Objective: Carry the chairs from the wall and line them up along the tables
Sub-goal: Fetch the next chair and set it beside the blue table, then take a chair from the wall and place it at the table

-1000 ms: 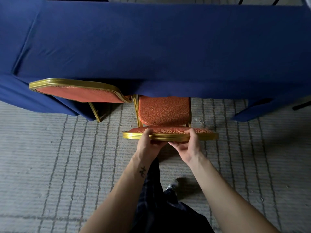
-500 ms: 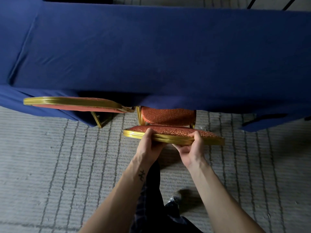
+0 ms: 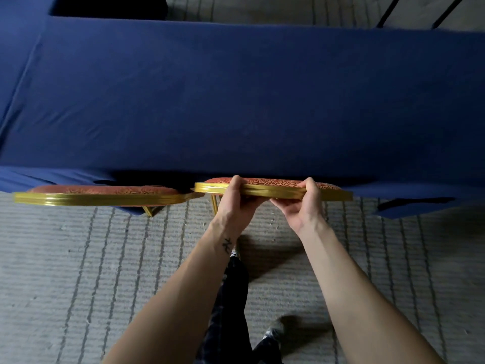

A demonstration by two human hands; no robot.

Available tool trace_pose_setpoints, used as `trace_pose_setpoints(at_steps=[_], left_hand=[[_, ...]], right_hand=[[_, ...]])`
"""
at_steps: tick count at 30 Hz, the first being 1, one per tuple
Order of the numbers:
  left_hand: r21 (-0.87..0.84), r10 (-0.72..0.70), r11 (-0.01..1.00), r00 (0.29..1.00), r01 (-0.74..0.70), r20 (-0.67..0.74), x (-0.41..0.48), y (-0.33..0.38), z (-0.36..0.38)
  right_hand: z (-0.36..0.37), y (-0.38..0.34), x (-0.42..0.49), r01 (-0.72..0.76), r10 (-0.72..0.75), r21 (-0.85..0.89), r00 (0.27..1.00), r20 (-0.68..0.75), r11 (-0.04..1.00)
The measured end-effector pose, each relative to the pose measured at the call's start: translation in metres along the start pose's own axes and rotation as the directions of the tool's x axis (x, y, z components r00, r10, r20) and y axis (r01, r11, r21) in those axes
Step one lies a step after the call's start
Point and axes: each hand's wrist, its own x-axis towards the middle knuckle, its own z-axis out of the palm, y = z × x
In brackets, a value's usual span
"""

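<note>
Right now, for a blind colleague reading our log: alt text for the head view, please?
The left hand and right hand grip the gold top rail of a red chair at the edge of a blue-draped table. A matching chair stands to its left on grey striped carpet.

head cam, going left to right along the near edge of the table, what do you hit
neighbouring chair → left hand → right hand, both gripping the held chair → hanging tablecloth corner

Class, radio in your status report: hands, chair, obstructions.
Left hand and right hand grip chair by its gold top rail. Chair tight against blue-clothed table. Neighbouring chair close at left; contact unclear.
</note>
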Motion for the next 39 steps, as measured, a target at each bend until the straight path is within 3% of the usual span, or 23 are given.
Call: trace_pose_setpoints(at_steps=[4,12,17,26,33,39], left_hand=[[-0.049,-0.04,0.998,0.999,0.039,-0.012,0.002,0.005,0.014],[0.107,-0.105,0.989,0.994,0.102,0.019,-0.01,0.006,-0.013],[0.119,-0.093,0.99,0.991,0.081,0.097,-0.041,0.01,-0.027],[-0.02,0.165,0.986,0.984,-0.164,0.073,-0.182,-0.007,-0.061],[-0.109,0.347,0.928,0.933,-0.357,-0.098,-0.298,-0.014,-0.158],[-0.215,0.457,0.845,0.87,-0.489,-0.182,-0.358,-0.003,-0.223]], right_hand=[[0.004,-0.011,0.011,0.006,-0.006,0.018,1.0,-0.008,1.0],[0.013,0.004,-0.02,-0.012,0.014,0.05,0.999,-0.039,0.999],[0.012,0.016,-0.061,-0.039,0.04,-0.013,0.996,0.083,0.999],[-0.017,0.055,-0.159,-0.023,0.054,-0.093,0.935,0.351,0.995],[0.001,0.122,-0.244,-0.055,0.195,-0.254,0.799,0.569,0.966],[0.031,0.167,-0.293,-0.038,0.263,-0.338,0.714,0.649,0.94]])
